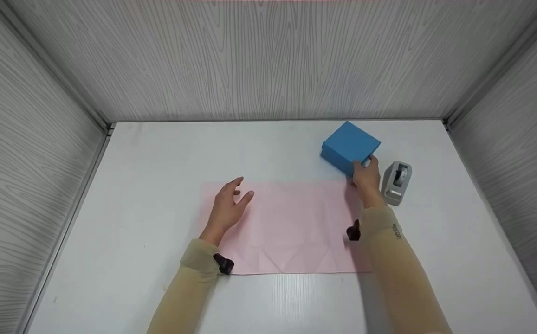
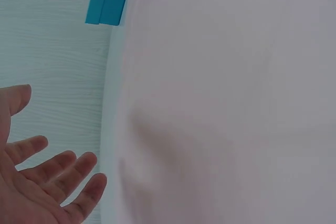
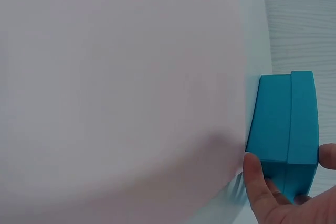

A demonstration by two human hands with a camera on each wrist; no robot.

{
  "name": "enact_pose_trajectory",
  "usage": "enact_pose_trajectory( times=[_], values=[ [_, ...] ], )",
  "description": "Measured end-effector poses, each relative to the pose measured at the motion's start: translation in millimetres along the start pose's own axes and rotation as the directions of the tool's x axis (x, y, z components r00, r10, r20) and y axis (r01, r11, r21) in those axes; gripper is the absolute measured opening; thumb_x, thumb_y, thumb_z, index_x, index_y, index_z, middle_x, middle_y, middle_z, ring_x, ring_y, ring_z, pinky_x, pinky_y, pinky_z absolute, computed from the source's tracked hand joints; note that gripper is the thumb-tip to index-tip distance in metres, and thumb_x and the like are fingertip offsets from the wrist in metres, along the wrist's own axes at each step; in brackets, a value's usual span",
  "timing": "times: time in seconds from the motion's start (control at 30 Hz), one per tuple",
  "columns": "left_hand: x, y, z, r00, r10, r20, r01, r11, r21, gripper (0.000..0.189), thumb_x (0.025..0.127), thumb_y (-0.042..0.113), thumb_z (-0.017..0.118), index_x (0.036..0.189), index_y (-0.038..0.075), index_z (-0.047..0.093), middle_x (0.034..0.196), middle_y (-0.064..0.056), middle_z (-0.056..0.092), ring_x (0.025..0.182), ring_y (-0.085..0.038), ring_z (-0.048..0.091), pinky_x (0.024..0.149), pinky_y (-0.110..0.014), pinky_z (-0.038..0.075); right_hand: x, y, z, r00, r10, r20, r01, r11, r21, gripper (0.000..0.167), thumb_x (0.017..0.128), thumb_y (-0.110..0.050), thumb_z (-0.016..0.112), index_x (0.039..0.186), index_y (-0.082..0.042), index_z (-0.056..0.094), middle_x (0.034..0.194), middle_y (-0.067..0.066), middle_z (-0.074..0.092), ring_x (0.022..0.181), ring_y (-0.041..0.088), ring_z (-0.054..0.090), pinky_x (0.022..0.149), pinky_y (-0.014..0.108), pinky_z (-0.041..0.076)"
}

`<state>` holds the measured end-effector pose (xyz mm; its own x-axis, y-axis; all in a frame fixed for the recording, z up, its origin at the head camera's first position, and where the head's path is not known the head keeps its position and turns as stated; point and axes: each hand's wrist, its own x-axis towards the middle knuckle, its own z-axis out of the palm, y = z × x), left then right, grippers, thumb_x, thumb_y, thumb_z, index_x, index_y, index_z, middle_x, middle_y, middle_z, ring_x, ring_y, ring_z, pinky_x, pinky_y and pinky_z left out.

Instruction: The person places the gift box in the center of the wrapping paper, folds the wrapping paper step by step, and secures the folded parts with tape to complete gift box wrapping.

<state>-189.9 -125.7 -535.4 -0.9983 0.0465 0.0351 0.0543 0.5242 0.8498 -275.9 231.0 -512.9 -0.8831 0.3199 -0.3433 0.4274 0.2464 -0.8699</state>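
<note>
A blue box (image 1: pixel 351 144) with a lid stands at the back right of the table, turned at an angle. My right hand (image 1: pixel 366 178) grips its near right corner. In the right wrist view the box (image 3: pixel 281 119) lies between the thumb and the fingers of that hand (image 3: pixel 294 205). A pink sheet of paper (image 1: pixel 291 222) with creases lies flat in front of me. Over its left edge hovers my left hand (image 1: pixel 225 208), fingers spread and nothing in them. The left wrist view shows that hand's (image 2: pixel 44 182) loosely bent fingers beside the sheet (image 2: pixel 220 77).
A grey tape dispenser (image 1: pixel 396 182) stands just right of my right hand. The white table (image 1: pixel 147 195) is bounded by a back wall (image 1: pixel 268 60) and side walls with a wood-grain pattern.
</note>
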Motion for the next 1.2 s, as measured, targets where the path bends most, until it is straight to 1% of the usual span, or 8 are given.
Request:
enact_pose_trajectory(
  times=[0.07,0.2,0.37,0.53,0.7,0.9,1.03,1.2],
  values=[
    [1.4,0.4,3.7,1.0,0.0,0.008,0.0,1.0,-0.023,0.059,0.098,0.033,0.06,0.146,0.003,0.042,0.141,-0.019,0.048,0.121,-0.034,0.053,0.098,-0.048,0.045,-0.9,-0.9,5.1,1.0,0.002,0.011,-0.002,1.0,0.013,0.066,0.105,-0.028,0.037,0.158,-0.014,0.002,0.16,0.016,0.017,0.127,0.031,0.044,0.091,0.043,0.049],
    [6.0,2.9,11.6,0.999,-0.023,0.027,0.025,0.997,-0.077,0.059,0.098,0.034,0.06,0.147,0.005,0.042,0.142,-0.019,0.048,0.121,-0.032,0.054,0.1,-0.046,0.044,-2.7,-3.0,15.5,0.999,-0.003,0.039,0.003,1.0,0.005,0.064,0.104,-0.027,0.038,0.158,-0.013,0.006,0.159,0.017,0.021,0.13,0.031,0.043,0.092,0.043,0.05],
    [13.9,6.9,20.8,0.997,-0.05,0.058,0.058,0.987,-0.153,0.058,0.098,0.033,0.06,0.147,0.006,0.043,0.142,-0.019,0.049,0.121,-0.03,0.055,0.099,-0.044,0.045,-7.6,-6.3,26.2,0.995,-0.04,0.097,0.038,0.999,0.021,0.063,0.104,-0.025,0.039,0.158,-0.012,0.009,0.154,0.02,0.028,0.134,0.033,0.04,0.094,0.044,0.05],
    [21.4,13.3,28.7,0.994,-0.049,0.097,0.068,0.977,-0.204,0.057,0.098,0.031,0.061,0.147,0.006,0.043,0.141,-0.02,0.049,0.121,-0.029,0.055,0.098,-0.044,0.046,-12.2,-7.8,33.8,0.986,-0.089,0.143,0.087,0.996,0.014,0.06,0.105,-0.024,0.038,0.158,-0.012,0.014,0.152,0.021,0.032,0.132,0.034,0.042,0.096,0.046,0.048],
    [30.0,20.7,35.9,0.99,-0.056,0.133,0.084,0.972,-0.22,0.055,0.1,0.03,0.058,0.147,0.007,0.043,0.14,-0.018,0.05,0.123,-0.029,0.054,0.099,-0.045,0.045,-15.2,-7.8,42.3,0.975,-0.147,0.165,0.147,0.989,0.012,0.054,0.105,-0.019,0.037,0.156,-0.011,0.024,0.149,0.02,0.037,0.122,0.033,0.048,0.092,0.046,0.049],
    [40.1,28.1,43.9,0.983,-0.053,0.175,0.095,0.965,-0.242,0.054,0.103,0.028,0.052,0.149,0.004,0.039,0.143,-0.018,0.049,0.128,-0.031,0.05,0.104,-0.044,0.041,-20.0,-9.0,54.7,0.966,-0.178,0.189,0.18,0.984,0.01,0.051,0.104,-0.017,0.038,0.155,-0.01,0.029,0.142,0.017,0.042,0.108,0.033,0.053,0.084,0.044,0.05],
    [45.4,32.1,47.9,0.977,-0.058,0.205,0.111,0.961,-0.254,0.054,0.104,0.027,0.048,0.152,0.005,0.034,0.148,-0.016,0.043,0.134,-0.029,0.043,0.108,-0.041,0.037,-22.1,-10.3,60.8,0.961,-0.181,0.208,0.186,0.983,-0.001,0.051,0.104,-0.019,0.038,0.154,-0.011,0.03,0.143,0.017,0.041,0.112,0.033,0.053,0.088,0.045,0.05],
    [50.0,36.2,51.0,0.964,-0.08,0.253,0.145,0.958,-0.249,0.058,0.105,0.031,0.045,0.155,0.01,0.027,0.157,-0.011,0.031,0.142,-0.027,0.031,0.113,-0.039,0.028,-25.6,-11.6,65.6,0.954,-0.198,0.226,0.204,0.979,-0.001,0.05,0.105,-0.018,0.04,0.154,-0.011,0.031,0.144,0.019,0.04,0.118,0.034,0.05,0.094,0.049,0.048]
  ],
)
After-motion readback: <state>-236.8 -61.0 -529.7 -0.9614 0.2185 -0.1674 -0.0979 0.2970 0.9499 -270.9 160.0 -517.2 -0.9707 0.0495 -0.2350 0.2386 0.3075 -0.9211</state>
